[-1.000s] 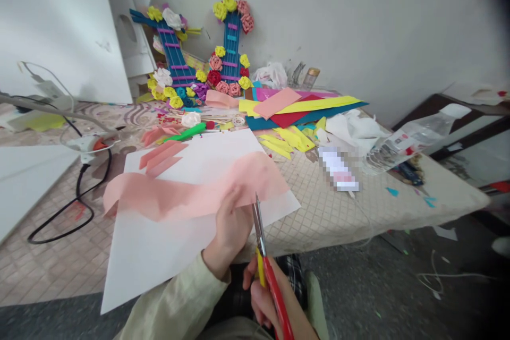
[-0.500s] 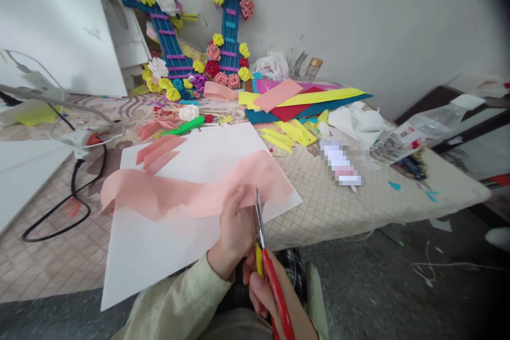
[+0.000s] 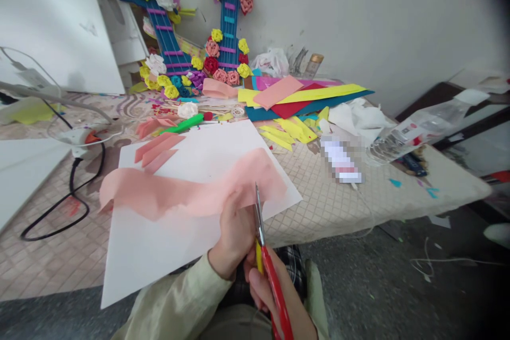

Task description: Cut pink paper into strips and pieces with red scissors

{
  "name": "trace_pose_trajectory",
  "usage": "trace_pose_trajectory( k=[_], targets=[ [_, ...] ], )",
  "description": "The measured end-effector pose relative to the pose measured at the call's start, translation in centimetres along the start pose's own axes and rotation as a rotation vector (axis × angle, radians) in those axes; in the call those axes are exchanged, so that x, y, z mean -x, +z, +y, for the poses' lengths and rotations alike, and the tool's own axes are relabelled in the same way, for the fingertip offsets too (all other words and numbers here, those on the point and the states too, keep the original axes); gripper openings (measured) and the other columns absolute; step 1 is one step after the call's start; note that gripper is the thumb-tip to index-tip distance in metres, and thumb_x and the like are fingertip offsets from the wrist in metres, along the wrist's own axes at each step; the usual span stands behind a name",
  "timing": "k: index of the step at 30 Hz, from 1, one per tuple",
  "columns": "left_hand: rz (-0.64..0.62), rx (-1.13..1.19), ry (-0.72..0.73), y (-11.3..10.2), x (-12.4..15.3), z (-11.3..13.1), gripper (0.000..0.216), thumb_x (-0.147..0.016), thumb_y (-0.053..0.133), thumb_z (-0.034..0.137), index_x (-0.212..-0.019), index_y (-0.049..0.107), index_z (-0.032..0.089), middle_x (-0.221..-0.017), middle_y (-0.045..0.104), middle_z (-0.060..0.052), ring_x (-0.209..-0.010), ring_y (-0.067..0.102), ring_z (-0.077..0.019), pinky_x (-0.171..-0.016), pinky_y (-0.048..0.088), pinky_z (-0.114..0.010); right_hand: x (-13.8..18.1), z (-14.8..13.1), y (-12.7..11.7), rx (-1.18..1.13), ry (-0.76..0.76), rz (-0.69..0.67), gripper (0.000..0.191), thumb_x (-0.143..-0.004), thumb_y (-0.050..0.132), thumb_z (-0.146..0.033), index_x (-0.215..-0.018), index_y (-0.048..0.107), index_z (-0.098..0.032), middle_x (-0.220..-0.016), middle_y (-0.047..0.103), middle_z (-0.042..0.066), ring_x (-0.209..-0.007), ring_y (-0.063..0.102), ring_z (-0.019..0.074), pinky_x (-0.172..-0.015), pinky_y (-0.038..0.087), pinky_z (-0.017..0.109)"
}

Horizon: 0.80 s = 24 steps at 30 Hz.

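A long strip of pink crepe paper (image 3: 167,194) curves over a white sheet (image 3: 159,260) at the table's front. My left hand (image 3: 237,226) pinches its lower edge between thumb and fingers. Just right of it, my right hand (image 3: 265,287) grips a pair of scissors (image 3: 274,287) with red and yellow handles. Their blades point away from me and lie against the strip, right beside my left fingers; the lower blade is partly hidden by the paper. Short cut pink pieces (image 3: 159,151) rest on the sheet's upper left.
Two blue guitar shapes with paper flowers (image 3: 229,32) lean on the wall. Coloured paper strips (image 3: 303,98), yellow scraps (image 3: 292,130), a green tool (image 3: 185,125) and a phone (image 3: 340,159) lie behind. At right is a plastic bottle (image 3: 418,127); at left, a black cable (image 3: 71,186).
The scissors and the strip's right end have shifted slightly at the cut. Both hands keep nearly the same place and grip, and the view has tilted a little.
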<state>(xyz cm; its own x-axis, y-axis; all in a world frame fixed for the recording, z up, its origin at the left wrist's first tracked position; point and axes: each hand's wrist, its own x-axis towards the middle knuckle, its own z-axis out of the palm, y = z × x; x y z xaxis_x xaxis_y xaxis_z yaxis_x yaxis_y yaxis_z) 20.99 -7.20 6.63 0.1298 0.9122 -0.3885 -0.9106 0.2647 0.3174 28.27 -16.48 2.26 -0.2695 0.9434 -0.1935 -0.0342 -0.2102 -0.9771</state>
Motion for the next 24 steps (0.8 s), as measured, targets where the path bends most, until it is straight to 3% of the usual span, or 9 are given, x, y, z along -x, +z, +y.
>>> trace_pose_trajectory(
  k=[5, 12, 17, 24],
  targets=[
    [-0.027, -0.033, 0.099, 0.1, 0.1, -0.4, 0.011, -0.068, 0.059, 0.023, -0.067, 0.065, 0.014, -0.070, 0.067, -0.004, -0.088, 0.062, -0.0228, -0.087, 0.043, -0.033, 0.1, -0.7, 0.1, 0.003, -0.019, 0.012, 0.032, -0.085, 0.042, -0.050, -0.087, 0.042, -0.018, -0.057, 0.034, -0.007, -0.044, 0.031, 0.0070, -0.039, 0.023, 0.021],
    [0.026, -0.037, 0.134, 0.2, 0.2, -0.7, 0.010, -0.071, 0.059, 0.022, -0.069, 0.065, 0.014, -0.069, 0.065, -0.002, -0.076, 0.062, -0.0182, -0.081, 0.044, -0.031, 0.0, -1.0, 0.2, -0.004, -0.063, 0.032, 0.028, -0.085, 0.044, -0.045, -0.094, 0.046, -0.018, -0.058, 0.036, -0.006, -0.045, 0.031, 0.0074, -0.039, 0.027, 0.021],
    [0.085, -0.047, 0.185, 0.0, 0.1, -0.9, 0.007, -0.070, 0.061, 0.022, -0.067, 0.063, 0.015, -0.067, 0.061, 0.001, -0.070, 0.057, -0.0131, -0.077, 0.042, -0.026, 0.1, -1.3, 0.2, -0.007, -0.032, 0.036, 0.030, -0.084, 0.044, -0.049, -0.086, 0.043, -0.019, -0.057, 0.035, -0.006, -0.045, 0.031, 0.0076, -0.041, 0.026, 0.022],
    [0.089, -0.059, 0.204, -0.3, 0.0, -1.1, 0.009, -0.071, 0.062, 0.025, -0.070, 0.064, 0.016, -0.067, 0.060, 0.002, -0.071, 0.056, -0.0140, -0.077, 0.041, -0.027, 0.0, -0.7, 0.2, -0.012, -0.012, 0.010, 0.033, -0.084, 0.042, -0.050, -0.094, 0.044, -0.019, -0.055, 0.033, -0.007, -0.043, 0.030, 0.0080, -0.039, 0.024, 0.022]
  ],
)
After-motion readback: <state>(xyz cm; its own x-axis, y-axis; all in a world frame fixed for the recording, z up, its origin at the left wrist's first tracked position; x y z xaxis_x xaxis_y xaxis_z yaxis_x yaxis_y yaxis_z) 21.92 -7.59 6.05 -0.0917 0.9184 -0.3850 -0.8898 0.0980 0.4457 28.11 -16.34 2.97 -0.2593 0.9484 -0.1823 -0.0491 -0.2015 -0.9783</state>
